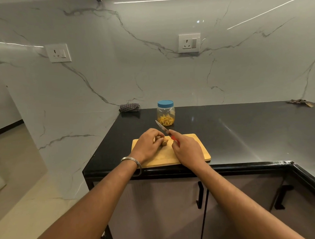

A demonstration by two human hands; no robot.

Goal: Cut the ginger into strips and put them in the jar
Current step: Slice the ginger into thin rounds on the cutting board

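A knobbly brown piece of ginger (164, 142) lies on the wooden cutting board (193, 153) near the counter's front edge. My left hand (148, 145) holds the ginger down with curled fingers. My right hand (187, 149) grips the red handle of a small knife (162, 128), index finger laid along its spine; the blade points up and away to the left above the ginger. Behind the board stands a clear plastic jar (165, 113) with a blue lid on it and yellow ginger strips in its bottom.
The black counter (242, 130) runs right and back to a marble wall with two sockets. A folded checked cloth (129, 107) lies at the back left, another rag (300, 102) at the far right. The counter's left edge drops to the floor.
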